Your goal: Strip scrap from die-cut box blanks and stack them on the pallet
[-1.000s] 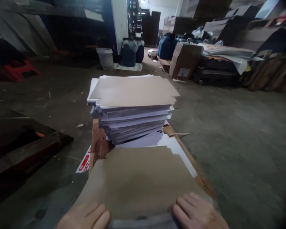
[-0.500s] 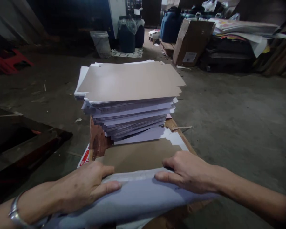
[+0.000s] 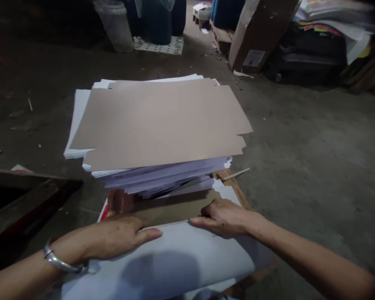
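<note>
A tall stack of white sheets point(image 3: 162, 177) sits on a wooden pallet point(image 3: 233, 183), topped by a tan card sheet point(image 3: 156, 125) with notched edges. Nearer me, a large white sheet point(image 3: 162, 266) lies across the pallet's front, over a brown card sheet point(image 3: 171, 210). My left hand point(image 3: 118, 235), with a metal bangle on its wrist, rests at the far edge of the white sheet. My right hand point(image 3: 221, 216) holds the same edge, with its thumb on top. Both hands stop just short of the stack.
A dark wooden frame point(image 3: 28, 196) lies low on the left. Concrete floor point(image 3: 315, 175) stretches to the right. At the back stand a plastic bucket point(image 3: 114, 25), blue drums point(image 3: 158, 21), a cardboard box point(image 3: 262, 35) and heaped printed sheets point(image 3: 334, 29).
The white sheet has come in under my hands and now lies flatter than its curled shape half a second ago. My hands have moved up from the bottom of the view, and the stack looks closer.
</note>
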A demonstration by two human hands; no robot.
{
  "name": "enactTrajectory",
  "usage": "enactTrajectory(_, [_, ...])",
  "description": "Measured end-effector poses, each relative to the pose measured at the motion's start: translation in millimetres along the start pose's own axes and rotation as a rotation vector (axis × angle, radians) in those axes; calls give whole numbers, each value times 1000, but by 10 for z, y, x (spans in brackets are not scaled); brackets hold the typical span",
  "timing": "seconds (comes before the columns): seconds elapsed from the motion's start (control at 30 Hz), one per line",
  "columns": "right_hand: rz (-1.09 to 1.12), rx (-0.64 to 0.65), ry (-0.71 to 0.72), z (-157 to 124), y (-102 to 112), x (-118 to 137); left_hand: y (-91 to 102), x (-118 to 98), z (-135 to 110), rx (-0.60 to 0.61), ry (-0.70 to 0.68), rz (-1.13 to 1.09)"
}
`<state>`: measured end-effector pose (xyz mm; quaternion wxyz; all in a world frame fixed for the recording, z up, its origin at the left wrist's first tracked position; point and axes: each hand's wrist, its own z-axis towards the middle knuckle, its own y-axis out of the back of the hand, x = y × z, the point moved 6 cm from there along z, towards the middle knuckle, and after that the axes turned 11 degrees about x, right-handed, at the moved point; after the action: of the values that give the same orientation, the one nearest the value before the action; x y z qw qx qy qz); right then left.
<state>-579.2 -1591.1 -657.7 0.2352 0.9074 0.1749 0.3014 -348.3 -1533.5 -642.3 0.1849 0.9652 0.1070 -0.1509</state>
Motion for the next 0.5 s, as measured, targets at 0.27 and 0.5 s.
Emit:
enactTrajectory(0.27, [55,-32,-6,259,65,-145,5,-7,217,-390,174,141])
enactTrajectory(0.5, [155,-176,50,463,36,-345,-135,216,679,-540,212,77])
